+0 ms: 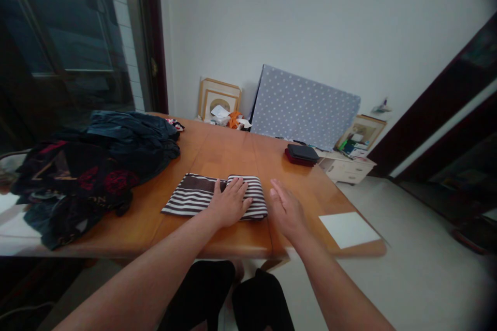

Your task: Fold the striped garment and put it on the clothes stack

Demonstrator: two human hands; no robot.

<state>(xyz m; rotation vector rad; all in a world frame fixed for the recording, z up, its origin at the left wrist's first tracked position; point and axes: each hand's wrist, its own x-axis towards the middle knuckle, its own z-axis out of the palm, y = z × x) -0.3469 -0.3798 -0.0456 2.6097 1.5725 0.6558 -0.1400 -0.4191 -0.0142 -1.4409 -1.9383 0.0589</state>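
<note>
My left hand [229,201] lies flat on a folded brown-and-white striped cloth [194,196], pressing on it with the fingers apart and holding nothing. The cloth sits folded near the front of a wooden table [233,152]. My right hand [287,212] is a little blurred and hovers open just right of the cloth, not touching it. Its fingers point toward the cloth's right end. Beyond that hand, a white sheet of paper [348,229] lies at the table's front right corner.
A heap of dark clothing [89,176] with red patterns covers the table's left side. A black wallet [302,153] rests on a red one at the back. A polka-dot board [303,108], picture frames [219,98] and a small white drawer unit [345,169] stand behind.
</note>
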